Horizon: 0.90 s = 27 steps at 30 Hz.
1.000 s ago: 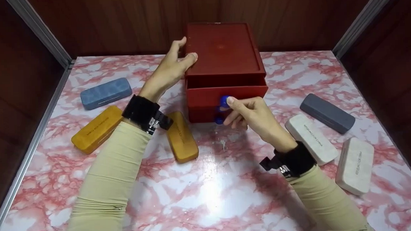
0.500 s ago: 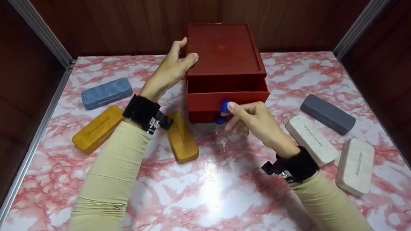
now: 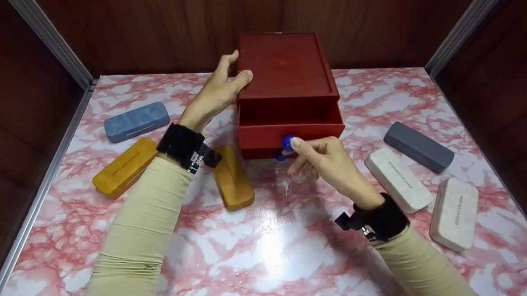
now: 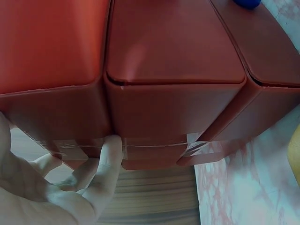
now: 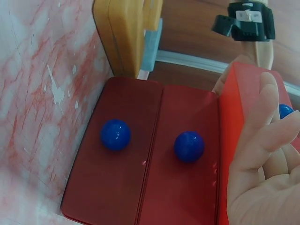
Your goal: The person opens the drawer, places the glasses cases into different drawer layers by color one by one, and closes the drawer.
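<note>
A red cabinet of drawers (image 3: 282,68) stands at the back middle, with blue ball-shaped knobs. Its top drawer (image 3: 258,137) is pulled out, and the inside that shows is bare. My right hand (image 3: 334,165) pinches that drawer's blue knob (image 3: 288,142) between thumb and index finger, the other fingers bent below. Two lower blue knobs, one on the middle drawer (image 5: 189,146) and one on the bottom drawer (image 5: 115,134), show in the right wrist view; both these drawers are shut. My left hand (image 3: 215,92) rests on the cabinet's left side, thumb on the top edge, fingers spread.
Glasses-case-like boxes lie around: a blue one (image 3: 137,121) and a yellow one (image 3: 126,168) at left, another yellow one (image 3: 233,177) before the cabinet. At right are a grey one (image 3: 419,147) and two white ones (image 3: 398,180). Wooden walls (image 3: 163,33) enclose the marbled table.
The top drawer has slid further out toward me, with my right hand drawing its knob back. More of the drawer's inside shows. My left hand has stayed on the cabinet.
</note>
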{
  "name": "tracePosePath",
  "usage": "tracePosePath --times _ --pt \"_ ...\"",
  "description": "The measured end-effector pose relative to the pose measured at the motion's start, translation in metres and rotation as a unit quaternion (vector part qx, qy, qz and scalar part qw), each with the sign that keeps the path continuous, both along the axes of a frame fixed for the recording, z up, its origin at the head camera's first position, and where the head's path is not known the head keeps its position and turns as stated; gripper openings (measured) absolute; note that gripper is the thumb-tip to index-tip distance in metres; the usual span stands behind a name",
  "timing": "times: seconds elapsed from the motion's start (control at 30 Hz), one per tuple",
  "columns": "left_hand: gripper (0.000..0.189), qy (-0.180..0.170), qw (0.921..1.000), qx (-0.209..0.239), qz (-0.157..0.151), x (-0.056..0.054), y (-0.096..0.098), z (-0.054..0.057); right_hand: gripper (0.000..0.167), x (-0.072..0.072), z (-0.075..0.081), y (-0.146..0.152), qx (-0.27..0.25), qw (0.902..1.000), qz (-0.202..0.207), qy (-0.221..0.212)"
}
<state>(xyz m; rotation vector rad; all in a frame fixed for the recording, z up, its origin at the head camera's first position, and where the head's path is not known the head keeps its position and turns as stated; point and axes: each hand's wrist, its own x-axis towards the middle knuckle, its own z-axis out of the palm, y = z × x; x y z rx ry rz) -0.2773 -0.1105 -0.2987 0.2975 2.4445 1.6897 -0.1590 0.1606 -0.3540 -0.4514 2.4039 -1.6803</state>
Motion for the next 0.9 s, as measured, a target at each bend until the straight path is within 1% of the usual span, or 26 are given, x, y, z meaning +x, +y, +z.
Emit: tracePosePath --times 0.1,0.33,0.6,0.9 --pt "0.080 0.004 1.0000 -0.008 -0.003 -0.001 0.000 0.000 0.042 0.002 0.000 0.001 -0.001 1.0000 0.000 0.000" --pt "0.080 0.007 0.9999 -0.001 -0.008 -0.002 0.001 -0.002 0.042 0.007 0.000 0.002 0.003 1.0000 -0.007 0.003" --pt "0.079 0.004 1.0000 -0.001 0.001 0.000 -0.002 0.000 0.042 0.013 -0.001 -0.001 -0.005 0.9999 0.012 0.000" --pt "0.079 -0.001 1.0000 -0.001 0.001 0.003 -0.004 0.001 0.041 0.021 -0.001 -0.002 0.003 0.9999 0.013 0.008"
